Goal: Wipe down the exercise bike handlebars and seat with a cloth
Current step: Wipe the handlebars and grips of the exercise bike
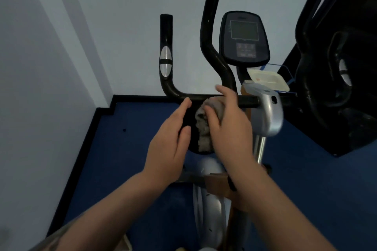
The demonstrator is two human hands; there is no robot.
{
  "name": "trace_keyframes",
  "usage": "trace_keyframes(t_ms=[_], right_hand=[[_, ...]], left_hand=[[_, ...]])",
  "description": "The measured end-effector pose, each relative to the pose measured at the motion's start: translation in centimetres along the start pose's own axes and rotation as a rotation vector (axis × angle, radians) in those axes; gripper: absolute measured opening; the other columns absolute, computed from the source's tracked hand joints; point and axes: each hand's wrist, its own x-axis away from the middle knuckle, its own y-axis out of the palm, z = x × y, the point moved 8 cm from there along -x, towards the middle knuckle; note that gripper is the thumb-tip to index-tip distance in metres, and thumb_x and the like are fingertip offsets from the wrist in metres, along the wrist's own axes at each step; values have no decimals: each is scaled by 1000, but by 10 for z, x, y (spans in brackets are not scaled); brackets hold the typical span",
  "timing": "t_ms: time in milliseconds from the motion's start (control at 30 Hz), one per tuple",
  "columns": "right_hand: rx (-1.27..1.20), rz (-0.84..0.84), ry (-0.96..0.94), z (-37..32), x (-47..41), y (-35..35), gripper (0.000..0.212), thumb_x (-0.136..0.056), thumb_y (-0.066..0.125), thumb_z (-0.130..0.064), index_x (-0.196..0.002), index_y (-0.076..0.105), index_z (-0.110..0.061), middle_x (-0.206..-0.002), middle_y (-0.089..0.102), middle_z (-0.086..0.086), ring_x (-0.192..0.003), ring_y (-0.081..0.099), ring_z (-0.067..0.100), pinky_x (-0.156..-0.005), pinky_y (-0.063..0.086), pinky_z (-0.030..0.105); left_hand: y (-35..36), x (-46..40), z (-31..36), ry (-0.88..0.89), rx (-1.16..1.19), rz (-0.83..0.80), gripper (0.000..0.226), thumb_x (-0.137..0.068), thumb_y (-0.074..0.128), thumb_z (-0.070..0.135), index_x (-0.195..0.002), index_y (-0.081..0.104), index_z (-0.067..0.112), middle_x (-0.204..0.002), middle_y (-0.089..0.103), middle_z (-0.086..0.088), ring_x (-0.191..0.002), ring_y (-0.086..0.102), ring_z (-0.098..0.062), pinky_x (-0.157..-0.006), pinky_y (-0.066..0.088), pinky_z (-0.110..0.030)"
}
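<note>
— Where's the cloth point(204, 126)?
— Bunched under the right hand point(228, 120), pressed on the bar point(195, 98), which runs left to right across both hands.
— And the left hand point(169, 140)?
— Fingers straight, gripping nothing, just beside the cloth. The right is nearer the bar; the unwiped stretch looks leftward.
</note>
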Motion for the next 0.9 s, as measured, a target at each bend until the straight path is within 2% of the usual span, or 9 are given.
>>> trace_keyframes(t_ms=[67, 133, 267, 333, 433, 533, 733, 800, 900], right_hand=[[-202, 87, 52, 10, 28, -6, 36, -94, 58, -28, -128, 46, -32, -121, 57, -20, -113, 55, 1, -95, 50, 33], [-208, 116, 12, 11, 39, -10, 33, -93, 60, -23, -126, 53, -25, -130, 54, -16, -121, 50, -4, -102, 43, 20], [-63, 35, -36, 1, -2, -5, 5, -95, 59, -22, -99, 59, -24, -88, 61, -19, -84, 57, -8, -72, 43, 8], [-34, -8, -16, -1, -12, -1, 1, -96, 55, -27, -95, 55, -27, -81, 58, -18, -80, 56, -9, -65, 43, 9], [-101, 28, -17, 3, 13, -4, 13, -96, 56, -20, -109, 59, -23, -109, 63, -11, -100, 56, -5, -85, 46, 13], [-97, 98, -96, 4, 39, -10, 28, -93, 61, -11, -121, 63, -13, -138, 53, -5, -126, 49, 1, -106, 37, 17], [-145, -60, -66, -6, -21, -9, 17, -87, 71, -19, -103, 75, -18, -101, 73, -9, -95, 64, 0, -90, 50, 23], [-181, -29, -47, -3, -12, -8, 18, -89, 69, -18, -106, 74, -19, -106, 70, -13, -99, 62, -2, -92, 49, 21], [-163, 114, -69, 4, 31, -12, 29, -90, 67, -12, -118, 69, -17, -132, 59, -11, -117, 56, -1, -100, 45, 20]], left_hand=[[2, 3, -3, -33, 18, -5, 54, -101, 28, 41, -154, 19, 33, -141, 41, 30, -124, 47, 2, -100, 38, -13], [2, 3, -5, -49, -1, -22, 54, -100, 27, 45, -153, 15, 41, -134, 43, 32, -118, 49, 3, -94, 37, -6], [1, 3, -11, -79, -60, -63, 54, -98, 26, 50, -151, 16, 45, -129, 51, 15, -112, 50, 4, -88, 41, -10], [2, 3, -11, -85, -68, -54, 54, -98, 25, 50, -151, 18, 43, -129, 48, 19, -111, 46, 12, -87, 37, -3], [5, 4, -11, -109, -19, -41, 52, -97, 24, 51, -149, 21, 44, -129, 41, 31, -117, 43, 15, -90, 34, -2], [3, 4, -12, -107, -16, -65, 51, -97, 24, 55, -147, 23, 47, -128, 44, 31, -117, 47, 9, -89, 37, -6], [-1, 1, -11, -100, -12, -102, 53, -96, 26, 58, -148, 28, 44, -132, 46, 28, -118, 48, 9, -92, 41, -12], [-1, 2, -11, -116, 9, -92, 52, -96, 28, 57, -147, 30, 43, -129, 52, 22, -115, 53, 4, -90, 46, -20], [0, 3, -11, -121, 43, -99, 53, -97, 29, 56, -148, 29, 42, -132, 50, 21, -119, 52, 3, -91, 43, -20]])
